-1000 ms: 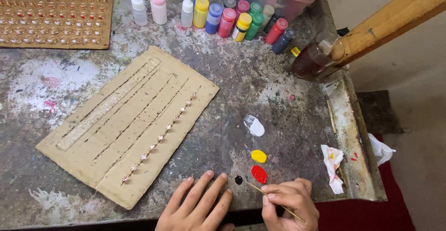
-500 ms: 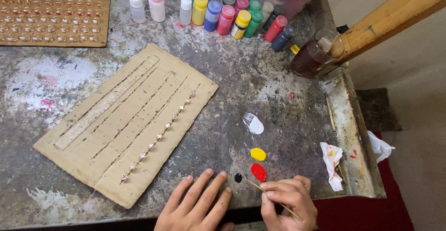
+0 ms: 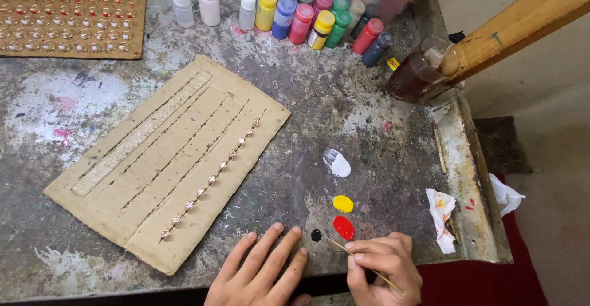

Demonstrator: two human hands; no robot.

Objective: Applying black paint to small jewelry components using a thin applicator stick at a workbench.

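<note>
Beads (image 3: 212, 180) on the slotted cardboard (image 3: 166, 158) sit up and to the left of the grip – one diagonal row of small pinkish ones, and they look unpainted so far, so I'd say the painting has barely started. Left hand (image 3: 261, 275) lies flat, fingers spread on the worktable (image 3: 344, 106), holding nothing. Just right of it, the right hand (image 3: 384, 266) pinches a thin stick (image 3: 353, 257), its tip at a black paint dot (image 3: 316, 235). Above the grip: red (image 3: 343, 227), yellow (image 3: 343, 203) and white (image 3: 338, 164) paint blobs. Far up from the grip – a row of small squeeze bottles (image 3: 289, 14) with coloured caps. Right of the grip, a paint-stained tissue (image 3: 442, 210).
</note>
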